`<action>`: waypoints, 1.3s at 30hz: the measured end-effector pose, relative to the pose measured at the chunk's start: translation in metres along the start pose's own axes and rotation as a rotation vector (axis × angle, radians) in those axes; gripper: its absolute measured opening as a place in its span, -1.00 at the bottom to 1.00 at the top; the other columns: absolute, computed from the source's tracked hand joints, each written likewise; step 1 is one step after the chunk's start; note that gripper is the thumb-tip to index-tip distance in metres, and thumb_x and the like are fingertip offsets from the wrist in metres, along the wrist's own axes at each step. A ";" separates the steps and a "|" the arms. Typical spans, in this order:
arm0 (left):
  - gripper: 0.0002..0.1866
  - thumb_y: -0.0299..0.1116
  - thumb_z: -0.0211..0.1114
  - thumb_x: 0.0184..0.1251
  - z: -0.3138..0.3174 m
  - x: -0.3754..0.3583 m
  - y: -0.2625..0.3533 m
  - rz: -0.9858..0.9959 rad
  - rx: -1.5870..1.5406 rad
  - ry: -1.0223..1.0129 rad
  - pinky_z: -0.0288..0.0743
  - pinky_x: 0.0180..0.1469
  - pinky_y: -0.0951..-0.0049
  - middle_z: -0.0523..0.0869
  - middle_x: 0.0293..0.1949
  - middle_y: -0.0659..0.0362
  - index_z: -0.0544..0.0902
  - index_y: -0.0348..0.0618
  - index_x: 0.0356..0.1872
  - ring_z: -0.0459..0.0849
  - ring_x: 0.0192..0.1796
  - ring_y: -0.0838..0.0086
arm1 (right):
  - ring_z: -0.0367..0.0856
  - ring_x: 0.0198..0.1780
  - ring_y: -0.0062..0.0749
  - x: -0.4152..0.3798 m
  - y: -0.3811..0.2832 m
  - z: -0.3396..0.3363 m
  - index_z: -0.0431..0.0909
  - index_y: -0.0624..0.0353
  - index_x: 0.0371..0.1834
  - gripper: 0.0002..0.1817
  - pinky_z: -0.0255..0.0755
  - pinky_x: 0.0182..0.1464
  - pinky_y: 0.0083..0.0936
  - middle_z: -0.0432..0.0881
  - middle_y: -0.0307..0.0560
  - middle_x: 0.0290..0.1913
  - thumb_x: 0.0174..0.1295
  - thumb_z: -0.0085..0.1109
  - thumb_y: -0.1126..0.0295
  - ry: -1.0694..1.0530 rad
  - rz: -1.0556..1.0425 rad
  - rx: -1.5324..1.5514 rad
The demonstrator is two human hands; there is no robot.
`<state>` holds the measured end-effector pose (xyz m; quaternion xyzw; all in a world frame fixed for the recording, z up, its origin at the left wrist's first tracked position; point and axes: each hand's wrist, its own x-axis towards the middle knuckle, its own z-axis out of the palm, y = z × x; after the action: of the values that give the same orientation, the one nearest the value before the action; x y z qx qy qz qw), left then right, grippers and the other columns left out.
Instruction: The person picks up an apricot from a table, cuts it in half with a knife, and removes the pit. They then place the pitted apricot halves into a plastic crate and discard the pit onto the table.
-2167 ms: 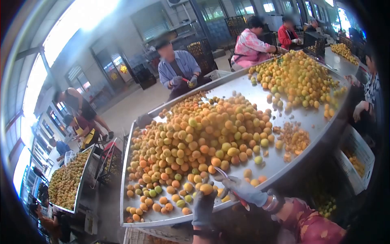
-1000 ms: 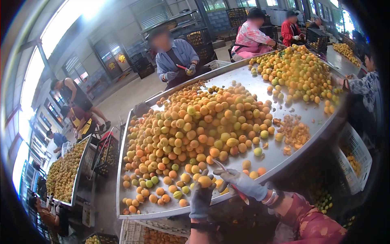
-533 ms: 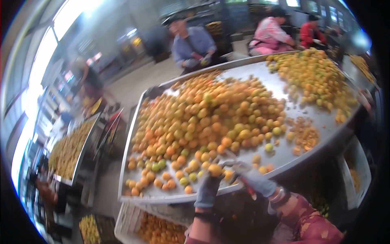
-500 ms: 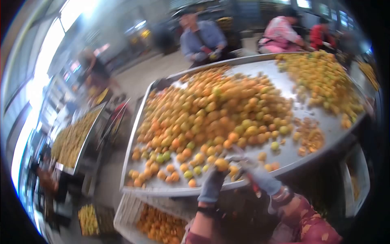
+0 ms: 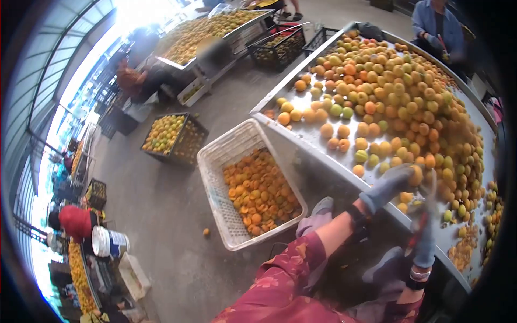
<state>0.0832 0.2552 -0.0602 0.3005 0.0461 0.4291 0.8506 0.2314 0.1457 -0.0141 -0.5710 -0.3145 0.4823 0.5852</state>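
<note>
The person's view is swinging toward their left, and a white crate (image 5: 218, 207) on the floor (image 5: 177, 215) is now showing almost whole, left of the left hand (image 5: 389, 185) and lower than it. What is not changing is the grip: the gloved left hand is still grasping one orange-yellow fruit (image 5: 416, 175) at its fingertips, just over the near edge of the counter (image 5: 344, 173), and the gloved right hand (image 5: 425, 231) is still closing around a red-handled tool (image 5: 418, 234). The tool's pale blade is pointing up past the held fruit, but it is blurring, so whether it is touching the skin is impossible to tell. The turn is therefore altering what is in sight rather than what is in hand, and the held fruit is remaining out of the crate. Beyond the left hand, a big heap of fruit (image 5: 404, 97) is covering much of the counter, with looser pieces lying nearer the fingers. To the right of the right hand, a patch of broken orange pieces (image 5: 464, 247) is sitting near the rim. The crate is holding opened orange fruit (image 5: 258, 188), and a dark crate (image 5: 186, 142) of yellow-green ones is standing farther left, beyond the white one.
</note>
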 end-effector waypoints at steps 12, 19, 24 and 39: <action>-0.53 -0.16 0.19 0.39 -0.018 -0.011 0.008 0.168 0.188 0.091 0.60 -0.19 0.47 0.62 -0.08 0.19 0.45 -0.23 0.20 0.63 -0.15 0.53 | 0.20 -0.47 -0.80 -0.002 0.012 -0.014 0.42 0.20 0.28 -0.56 0.07 -0.42 -0.86 0.45 -0.39 -0.29 0.51 -0.17 0.16 -0.203 -0.246 -0.140; -0.59 -0.13 0.19 0.37 -0.011 -0.053 0.031 0.288 0.211 0.209 0.61 -0.19 0.49 0.65 -0.19 0.17 0.51 -0.22 0.08 0.66 -0.23 0.51 | 0.21 -0.45 -0.83 0.008 0.027 -0.035 0.31 0.16 0.39 -0.51 0.07 -0.41 -0.85 0.46 -0.41 -0.16 0.51 -0.17 0.14 -0.247 -0.121 -0.128; -0.55 -0.13 0.20 0.35 -0.010 -0.090 0.040 0.292 0.006 0.253 0.61 -0.16 0.48 0.67 -0.12 0.14 0.50 -0.23 0.13 0.67 -0.17 0.46 | 0.16 -0.56 -0.83 -0.015 0.028 -0.015 0.31 0.16 0.38 -0.46 0.04 -0.52 -0.87 0.47 -0.41 -0.22 0.50 -0.18 0.05 -0.106 -0.249 -0.184; -0.44 -0.16 0.20 0.38 0.019 -0.205 0.073 0.400 0.132 0.287 0.56 0.01 0.46 0.63 0.02 0.11 0.41 -0.31 0.29 0.62 -0.05 0.51 | 0.16 -0.70 -0.77 -0.038 0.021 0.015 0.53 0.11 -0.24 -0.60 -0.01 -0.64 -0.76 0.30 -0.43 -0.67 0.48 -0.12 0.01 -0.239 -0.113 -0.068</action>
<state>-0.0904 0.1244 -0.0410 0.2944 0.1338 0.6232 0.7121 0.2006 0.1135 -0.0255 -0.5102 -0.4298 0.5023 0.5502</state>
